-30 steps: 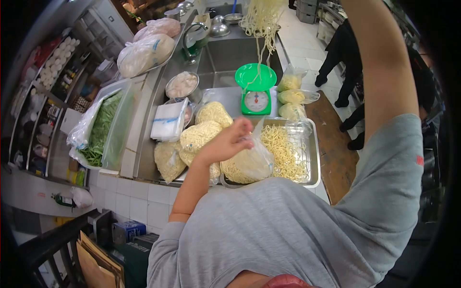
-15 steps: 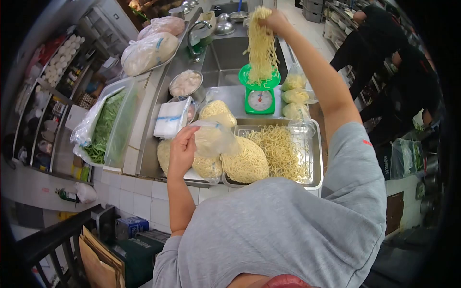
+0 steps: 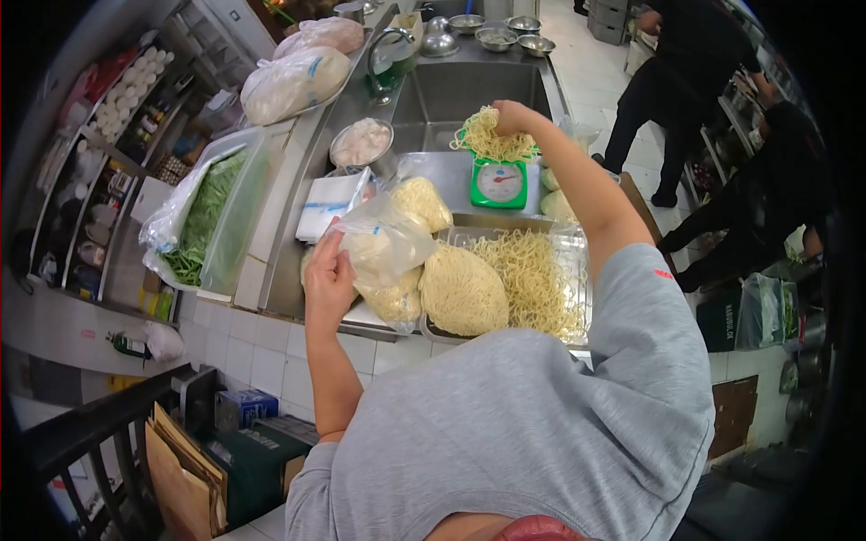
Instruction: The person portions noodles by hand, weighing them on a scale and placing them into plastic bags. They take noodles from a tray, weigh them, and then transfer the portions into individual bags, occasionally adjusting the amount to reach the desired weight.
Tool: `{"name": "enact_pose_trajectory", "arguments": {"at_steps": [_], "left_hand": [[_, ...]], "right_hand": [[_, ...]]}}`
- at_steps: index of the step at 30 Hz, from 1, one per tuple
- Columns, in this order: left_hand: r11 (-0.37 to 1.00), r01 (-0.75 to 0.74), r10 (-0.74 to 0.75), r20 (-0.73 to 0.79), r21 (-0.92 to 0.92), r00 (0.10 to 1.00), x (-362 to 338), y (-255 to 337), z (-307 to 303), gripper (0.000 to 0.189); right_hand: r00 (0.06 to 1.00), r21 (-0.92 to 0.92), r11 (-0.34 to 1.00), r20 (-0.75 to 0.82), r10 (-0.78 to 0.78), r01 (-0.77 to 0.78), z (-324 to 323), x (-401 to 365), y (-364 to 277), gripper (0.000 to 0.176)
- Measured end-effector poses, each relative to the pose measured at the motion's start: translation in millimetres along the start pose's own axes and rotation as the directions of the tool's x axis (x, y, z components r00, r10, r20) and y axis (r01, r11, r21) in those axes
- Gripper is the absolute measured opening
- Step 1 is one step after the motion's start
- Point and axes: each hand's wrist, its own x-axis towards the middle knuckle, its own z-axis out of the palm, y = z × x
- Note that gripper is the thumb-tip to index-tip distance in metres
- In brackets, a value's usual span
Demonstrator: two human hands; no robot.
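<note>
My right hand is closed on a clump of yellow noodles resting over the green pan of a kitchen scale; its fingertips are partly hidden. My left hand pinches the edge of a clear plastic bag, which stands open above bagged noodles. Loose noodles spread across a metal tray, with a rounded noodle mass at its left. Another noodle bundle lies behind the bag. A stack of flat plastic bags sits beyond my left hand.
A sink with a faucet lies behind the scale. At left are a bin of greens and a metal bowl of pale pieces. Filled bags stand right of the scale. Two people in black work at right.
My right hand has come down, lowering the hanging noodles into a heap on the scale pan. The dial needle has turned. My left hand keeps hold of the plastic bag.
</note>
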Motion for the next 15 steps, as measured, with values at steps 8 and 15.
{"name": "enact_pose_trajectory", "arguments": {"at_steps": [8, 15], "left_hand": [[0.996, 0.093, -0.093, -0.015, 0.004, 0.996, -1.2, 15.0, -5.4, 0.036], [0.994, -0.016, 0.017, -0.017, 0.107, 1.000, -0.1, -1.1, -3.0, 0.037]], "right_hand": [[0.985, 0.075, 0.992, 0.149, 0.089, -0.101, -62.3, -30.3, -29.2, 0.067], [0.996, 0.079, 0.993, 0.020, 0.082, -0.083, -70.5, -35.2, -22.3, 0.045]]}}
